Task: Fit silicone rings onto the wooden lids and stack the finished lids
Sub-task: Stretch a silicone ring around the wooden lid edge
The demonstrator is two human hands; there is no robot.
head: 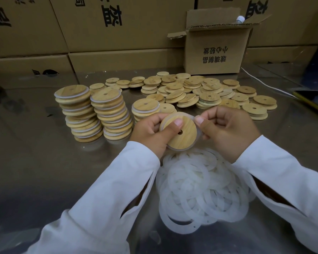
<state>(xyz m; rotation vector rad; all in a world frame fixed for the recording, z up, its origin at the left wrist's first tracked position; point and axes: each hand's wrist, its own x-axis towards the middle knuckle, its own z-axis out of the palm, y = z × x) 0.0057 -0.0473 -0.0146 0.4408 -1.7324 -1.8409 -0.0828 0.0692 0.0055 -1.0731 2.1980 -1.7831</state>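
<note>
Lid in hand: a round wooden lid (pixel 180 133) with a centre hole, held tilted above the near middle of the table (pixel 35 153).
Ring on it: a translucent silicone ring (pixel 198 136) lies round the lid's rim and shows along its lower and right edge.
Left hand (pixel 149 132): grips the lid, thumb pressed on its face beside the hole.
Right hand (pixel 226 131): pinches the ring at the lid's right edge.
Loose rings (pixel 200 189): a white heap by the table's near edge, between the two sleeves.
Finished stacks (pixel 95 114): two tall leaning columns left of the hands.
Short stack (pixel 145 109): just behind the left hand.
Bare lids (pixel 200 90): a spread heap toward the far edge.
Open carton (pixel 215 50): at the far edge, behind the bare lids.
Cable (pixel 264 83): white, near the far right corner.
</note>
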